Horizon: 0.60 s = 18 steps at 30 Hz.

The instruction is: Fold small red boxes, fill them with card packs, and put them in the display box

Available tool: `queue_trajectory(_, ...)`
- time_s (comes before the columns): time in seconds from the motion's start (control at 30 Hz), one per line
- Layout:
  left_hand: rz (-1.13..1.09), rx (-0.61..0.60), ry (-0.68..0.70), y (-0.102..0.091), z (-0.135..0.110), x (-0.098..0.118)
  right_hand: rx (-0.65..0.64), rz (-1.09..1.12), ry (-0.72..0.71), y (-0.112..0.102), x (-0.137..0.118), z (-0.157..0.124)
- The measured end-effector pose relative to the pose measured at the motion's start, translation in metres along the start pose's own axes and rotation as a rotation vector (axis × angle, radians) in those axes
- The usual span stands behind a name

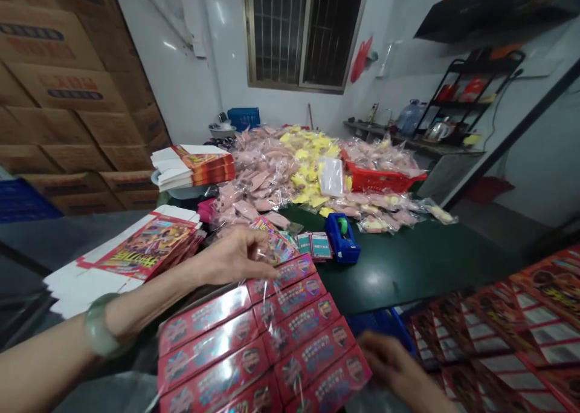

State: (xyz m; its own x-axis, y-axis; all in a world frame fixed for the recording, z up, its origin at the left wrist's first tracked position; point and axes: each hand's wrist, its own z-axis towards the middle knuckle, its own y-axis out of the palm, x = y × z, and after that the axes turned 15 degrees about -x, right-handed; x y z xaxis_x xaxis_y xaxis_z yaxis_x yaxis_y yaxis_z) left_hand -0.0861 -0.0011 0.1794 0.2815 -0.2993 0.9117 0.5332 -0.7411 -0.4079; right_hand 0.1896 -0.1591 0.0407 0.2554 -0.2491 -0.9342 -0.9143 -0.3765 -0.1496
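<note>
Boxes in shrink-wrap [272,334] — left hand [233,257] touching, right hand [392,364] just beside

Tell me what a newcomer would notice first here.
Glossy red boxes in clear plastic wrap fill the foreground under the left hand, the right hand at their lower edge. Beyond, a big heap of pink and yellow bagged packets covers the far end of the dark green table. Brown cardboard cartons are stacked high at the left.

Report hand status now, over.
Left hand on film-wrapped red boxes; right hand beside them, blurred; blue tape dispenser farther off, apart.
</note>
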Motion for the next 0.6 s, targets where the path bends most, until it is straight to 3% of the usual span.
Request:
queue_trajectory(0.1,0.010,0.042,0.086,-0.002,0.009,0.018,0.300,-0.208,-0.153,-0.030,-0.059,0.002)
queue_trajectory(0.13,0.026,0.021,0.111,-0.003,0.012,0.025,0.285,-0.255,-0.218,-0.034,-0.079,0.006)
queue_trajectory(0.23,0.025,-0.045,0.104,-0.007,0.024,0.042,0.056,-0.308,-0.426,-0.027,-0.127,0.028)
queue_trajectory(0.33,-0.084,-0.070,-0.010,-0.007,0.035,0.051,-0.227,-0.299,-0.509,-0.013,-0.148,0.058)
queue_trajectory(0.43,-0.155,-0.051,-0.065,-0.009,0.041,0.054,-0.278,-0.240,-0.560,-0.003,-0.150,0.081)
queue_trajectory(0.53,-0.105,0.149,-0.009,-0.023,0.031,0.055,-0.207,-0.136,-0.585,0.001,-0.145,0.090)
queue_trajectory(0.6,-0.075,0.421,0.110,-0.032,0.009,0.050,-0.152,-0.083,-0.575,0.004,-0.141,0.089)
